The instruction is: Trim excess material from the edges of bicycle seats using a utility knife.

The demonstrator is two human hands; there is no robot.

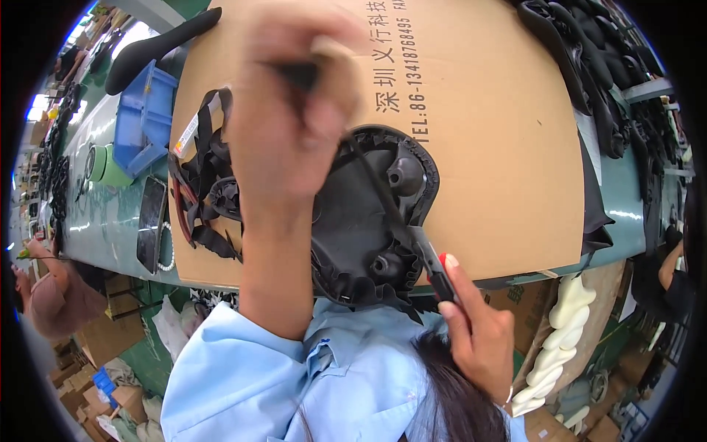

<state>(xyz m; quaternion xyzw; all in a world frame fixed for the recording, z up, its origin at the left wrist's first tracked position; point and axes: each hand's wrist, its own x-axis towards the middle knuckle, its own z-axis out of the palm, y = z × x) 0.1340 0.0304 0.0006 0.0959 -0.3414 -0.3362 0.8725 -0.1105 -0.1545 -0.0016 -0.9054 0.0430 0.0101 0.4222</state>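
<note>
A black moulded shell (346, 228), lined along its rim with crinkled black material, lies in front of me on the cardboard. Its inside faces up and shows two raised round sockets. My left hand (298, 110), smeared by motion, is raised over the far left of the shell with its fingers curled in. From it a taut black strip (379, 184) runs down across the shell to its near right edge. There my right hand (475, 317) grips a utility knife (434, 269) with a black and red handle, its blade against the strip and rim.
A big cardboard sheet (501, 169) covers the bench. Left of the shell lies a heap of black offcut strips (210, 184). Beyond are a blue bin (143, 118), a phone (152, 221) and a green roll (103, 166). Black padded pieces (589, 74) are piled at the far right.
</note>
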